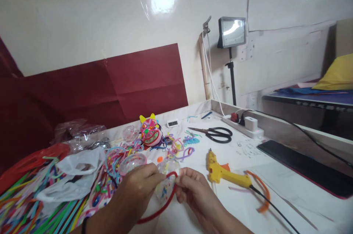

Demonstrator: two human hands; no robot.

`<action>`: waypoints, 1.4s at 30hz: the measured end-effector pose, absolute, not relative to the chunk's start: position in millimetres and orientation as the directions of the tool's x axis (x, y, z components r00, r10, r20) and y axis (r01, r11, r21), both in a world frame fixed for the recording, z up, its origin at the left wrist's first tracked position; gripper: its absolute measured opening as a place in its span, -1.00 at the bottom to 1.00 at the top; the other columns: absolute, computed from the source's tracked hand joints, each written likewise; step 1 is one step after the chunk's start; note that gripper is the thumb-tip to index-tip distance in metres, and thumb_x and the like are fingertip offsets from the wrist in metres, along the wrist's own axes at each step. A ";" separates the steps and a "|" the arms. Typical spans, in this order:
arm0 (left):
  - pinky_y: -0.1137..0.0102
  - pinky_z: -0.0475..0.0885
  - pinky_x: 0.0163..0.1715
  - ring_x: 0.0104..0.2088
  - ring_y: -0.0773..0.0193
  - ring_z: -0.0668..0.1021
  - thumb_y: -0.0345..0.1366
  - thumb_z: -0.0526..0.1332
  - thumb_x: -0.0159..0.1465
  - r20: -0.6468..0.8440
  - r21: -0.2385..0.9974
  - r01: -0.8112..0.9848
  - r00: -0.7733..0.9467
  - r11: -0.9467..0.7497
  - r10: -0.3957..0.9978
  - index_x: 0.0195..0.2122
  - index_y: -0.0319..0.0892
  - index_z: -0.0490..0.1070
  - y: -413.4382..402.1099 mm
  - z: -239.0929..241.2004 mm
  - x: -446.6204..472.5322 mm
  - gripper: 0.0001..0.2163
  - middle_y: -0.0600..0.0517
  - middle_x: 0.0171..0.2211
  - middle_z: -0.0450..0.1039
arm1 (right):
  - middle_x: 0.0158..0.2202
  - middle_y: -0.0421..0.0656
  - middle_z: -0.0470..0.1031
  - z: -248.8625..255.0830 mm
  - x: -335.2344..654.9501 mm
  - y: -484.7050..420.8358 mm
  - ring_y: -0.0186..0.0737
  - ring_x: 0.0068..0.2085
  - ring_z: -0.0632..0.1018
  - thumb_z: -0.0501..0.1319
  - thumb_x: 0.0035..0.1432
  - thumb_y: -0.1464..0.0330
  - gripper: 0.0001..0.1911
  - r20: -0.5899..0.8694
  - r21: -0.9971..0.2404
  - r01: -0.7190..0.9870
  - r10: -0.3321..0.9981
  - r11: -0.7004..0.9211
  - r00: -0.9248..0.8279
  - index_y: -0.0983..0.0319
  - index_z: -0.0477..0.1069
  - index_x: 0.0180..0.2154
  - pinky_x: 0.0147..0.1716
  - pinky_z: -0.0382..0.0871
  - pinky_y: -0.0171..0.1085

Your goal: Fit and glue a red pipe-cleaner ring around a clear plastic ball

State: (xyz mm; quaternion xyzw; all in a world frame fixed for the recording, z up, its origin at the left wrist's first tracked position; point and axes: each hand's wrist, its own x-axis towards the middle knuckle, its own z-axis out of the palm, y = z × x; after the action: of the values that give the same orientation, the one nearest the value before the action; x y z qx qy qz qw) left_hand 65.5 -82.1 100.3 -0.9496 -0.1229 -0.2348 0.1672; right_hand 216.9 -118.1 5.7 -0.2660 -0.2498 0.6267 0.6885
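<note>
A red pipe cleaner (162, 208) is pinched between the fingertips of my left hand (138, 186) and my right hand (194, 190). It bends at the top between them, and its long end curves down to the left under my left wrist. Just behind my fingers is a clear plastic piece (165, 188) with small coloured dots, partly covered by my hands. An orange disc (160, 159) lies beyond it. To the left, partly behind my left hand, is a clear bowl-like piece with a pink rim (133, 162).
A yellow glue gun (228, 175) lies right of my hands, its cord running frontward. Black-handled scissors (217, 134), a power strip (242, 126) and a black flat slab (303, 168) are farther out. Left are piled pipe cleaners (63, 215), a white bag (79, 179) and a decorated animal figure (150, 131).
</note>
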 end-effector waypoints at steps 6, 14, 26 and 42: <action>0.43 0.45 -0.52 -0.53 0.28 0.54 -0.24 -0.15 0.42 0.497 -0.222 0.316 0.851 -0.922 0.172 -0.35 -0.18 0.54 -79.7 95.5 64.7 -0.55 0.00 -0.53 0.50 | -0.73 -0.26 0.40 8.1 219.3 -119.8 -0.46 -0.70 0.35 0.35 -0.22 0.42 -0.84 0.016 -0.665 -0.745 0.998 0.053 0.056 0.29 0.37 -0.57 -0.67 0.17 -0.45; 0.47 0.45 -0.51 -0.52 0.31 0.56 -0.41 0.00 0.36 0.584 -0.192 0.320 0.797 -0.928 0.154 -0.37 -0.18 0.48 -74.7 87.3 66.1 -0.73 0.05 -0.53 0.53 | -0.73 -0.25 0.40 7.1 220.7 -119.6 -0.45 -0.69 0.35 0.38 -0.22 0.40 -0.82 0.004 -0.658 -0.752 0.999 0.043 0.053 0.28 0.38 -0.58 -0.66 0.17 -0.44; 0.48 0.45 -0.44 -0.44 0.32 0.57 -0.46 0.12 0.30 0.616 -0.027 0.295 0.757 -0.955 0.217 -0.33 -0.19 0.50 -67.4 75.6 61.1 -0.83 0.02 -0.45 0.53 | -0.75 -0.25 0.39 6.0 219.6 -118.6 -0.46 -0.71 0.34 0.41 -0.25 0.40 -0.79 -0.017 -0.638 -0.768 0.997 0.050 0.080 0.28 0.37 -0.60 -0.67 0.15 -0.45; 0.46 0.42 -0.38 -0.38 0.32 0.54 -0.54 0.10 0.27 0.582 0.099 0.353 0.738 -0.930 0.342 -0.27 -0.16 0.49 -65.2 67.7 58.0 -0.79 0.03 -0.40 0.47 | -0.79 -0.23 0.35 6.8 219.6 -114.0 -0.47 -0.74 0.28 0.48 -0.38 0.33 -0.70 -0.013 -0.620 -0.784 0.999 0.020 0.036 0.27 0.38 -0.68 -0.70 0.08 -0.46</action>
State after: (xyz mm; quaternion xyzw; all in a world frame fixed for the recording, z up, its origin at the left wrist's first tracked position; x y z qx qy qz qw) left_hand 58.0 -65.2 67.7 -0.9321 -0.1866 -0.3102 0.0088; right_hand 219.6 -114.0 6.8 -0.2405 -0.2238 0.6573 0.6783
